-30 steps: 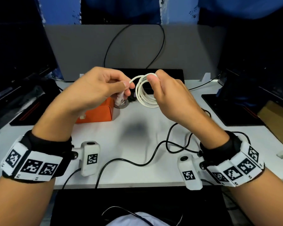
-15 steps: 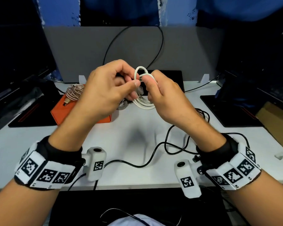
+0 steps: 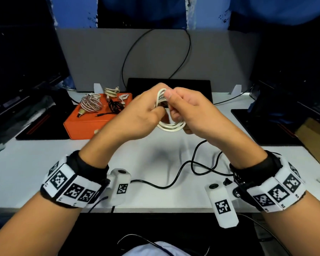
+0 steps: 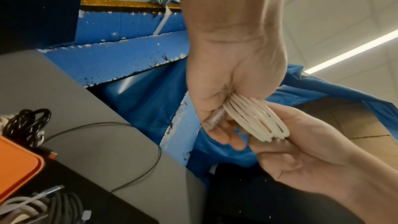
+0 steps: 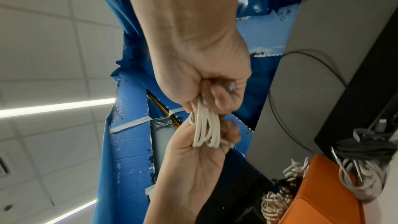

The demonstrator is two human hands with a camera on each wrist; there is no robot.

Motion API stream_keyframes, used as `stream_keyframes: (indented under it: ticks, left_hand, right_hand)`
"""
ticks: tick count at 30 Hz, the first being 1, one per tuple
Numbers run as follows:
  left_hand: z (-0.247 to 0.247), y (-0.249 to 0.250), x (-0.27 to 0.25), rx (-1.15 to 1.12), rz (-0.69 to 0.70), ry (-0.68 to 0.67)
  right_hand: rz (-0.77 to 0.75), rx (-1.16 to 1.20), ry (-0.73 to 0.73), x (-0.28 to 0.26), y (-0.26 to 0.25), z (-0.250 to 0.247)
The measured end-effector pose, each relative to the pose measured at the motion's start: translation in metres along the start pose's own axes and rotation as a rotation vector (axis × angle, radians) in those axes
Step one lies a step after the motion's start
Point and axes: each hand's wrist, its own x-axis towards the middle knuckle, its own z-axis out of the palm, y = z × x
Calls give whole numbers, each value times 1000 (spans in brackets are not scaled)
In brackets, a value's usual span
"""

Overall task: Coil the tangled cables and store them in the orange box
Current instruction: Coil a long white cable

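Both hands, left (image 3: pixel 142 117) and right (image 3: pixel 188 109), grasp the coil (image 3: pixel 171 126) between them; box (image 3: pixel 85 124) lies leftward, nearer the left.

Held above the table (image 3: pixel 35 169) between left hand (image 3: pixel 137 119) and right hand (image 3: pixel 192 111): coiled cable (image 3: pixel 171 126). Left of the hands, box (image 3: pixel 85 124), cable bundles (image 3: pixel 92 104) on top. Below the hands, loose cable (image 3: pixel 175 179) across the table.
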Motion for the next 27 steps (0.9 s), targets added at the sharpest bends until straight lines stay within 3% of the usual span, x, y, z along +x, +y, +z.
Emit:
stream_keyframes:
  ticks: [4, 7, 10, 13, 16, 18, 21, 23, 27]
  left_hand:
    - [2, 2, 0, -88, 24, 47]
    - [3, 11, -5, -160, 109, 155]
    - [6, 15, -4, -31, 149, 274]
    - [1, 14, -2, 43, 141, 311]
    - [-12, 8, 1, -13, 93, 287]
    - [-15, 6, 2, -136, 87, 257]
    - [-10, 13, 1, -331, 79, 252]
    - [-6, 18, 0, -406, 68, 269]
    - [-7, 21, -2, -356, 114, 329]
  right_hand:
    - [21, -45, 62, 0, -5, -3]
    - [42, -4, 98, 1, -10, -5]
    - [87, 113, 69, 2, -11, -7]
    - [56, 158, -30, 2, -9, -19]
    - [-165, -242, -59, 2, -6, -44]
    - [-298, -503, 41, 5, -1, -51]
    - [-410, -598, 197, 7, 4, -42]
    - [-405, -522, 250, 8, 9, -30]
    - [-260, 0, 235, 5, 4, -13]
